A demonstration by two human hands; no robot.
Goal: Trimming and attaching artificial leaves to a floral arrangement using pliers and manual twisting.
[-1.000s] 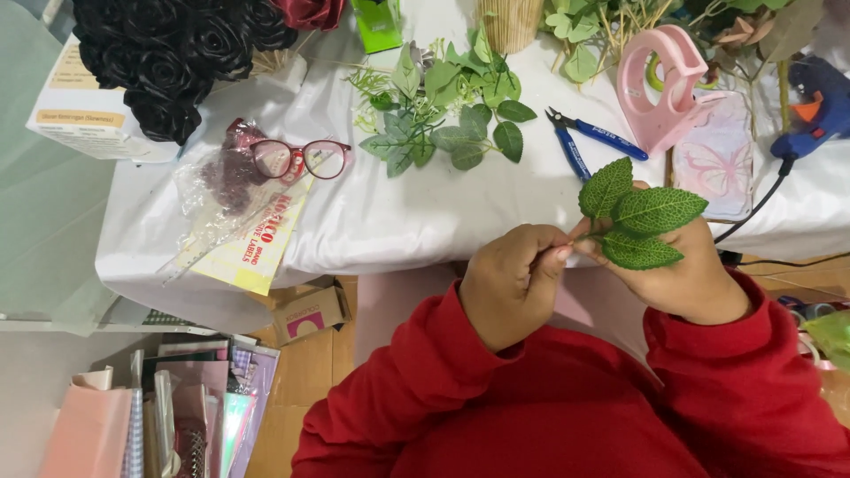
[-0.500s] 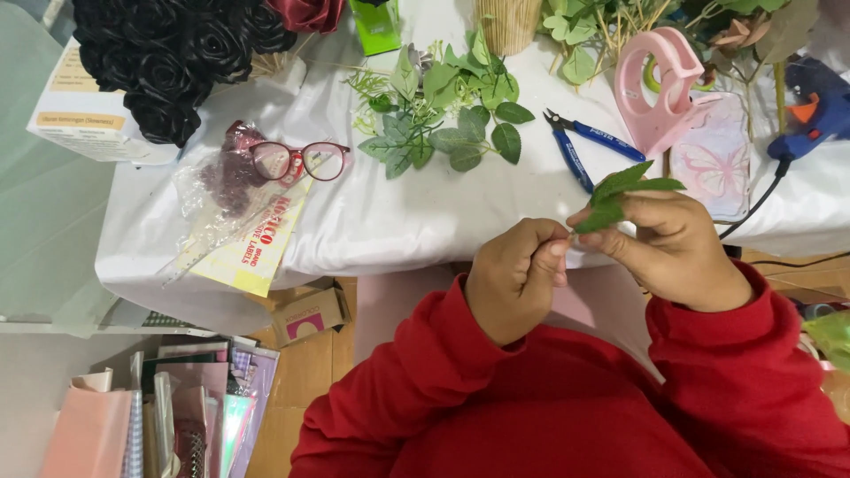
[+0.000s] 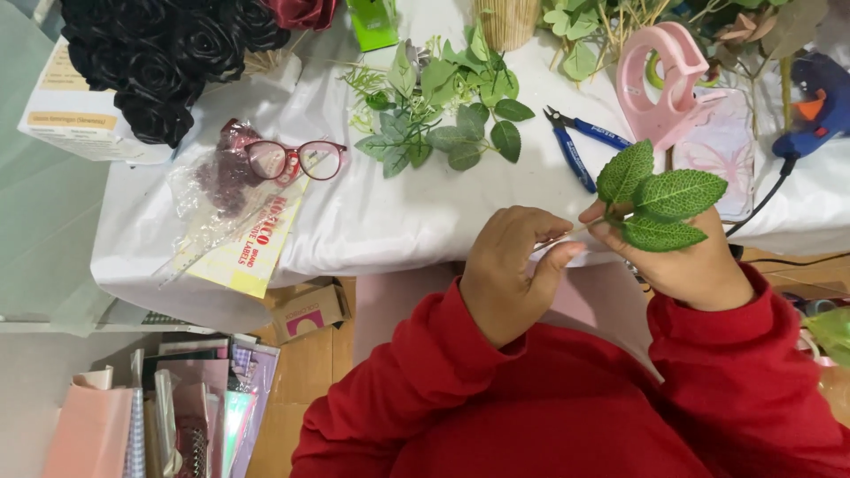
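1. Since the frame half a second earlier, the leaf sprig had been turned face-up, so that its three green leaves fanned out again instead of showing edge-on.
2. Right hand pinched the sprig at the base of its leaves, fingers closed narrowly round it, above the near edge of the white-draped table.
3. Left hand held the thin pale stem between thumb and fingertips, also narrowly closed; the two hands lay just beside each other.
4. Step in hand, as judged: working the stem end of the artificial sprig, probably wrapping or stripping it. The next move would call for a steady pinch at the leaf base while the left fingers travel along the stem.
5. Counts on the table: one pair of blue-handled pliers, one pink tape dispenser, one blue glue gun, one pair of red-framed glasses, one cluster of black artificial roses, and one loose pile of green foliage.
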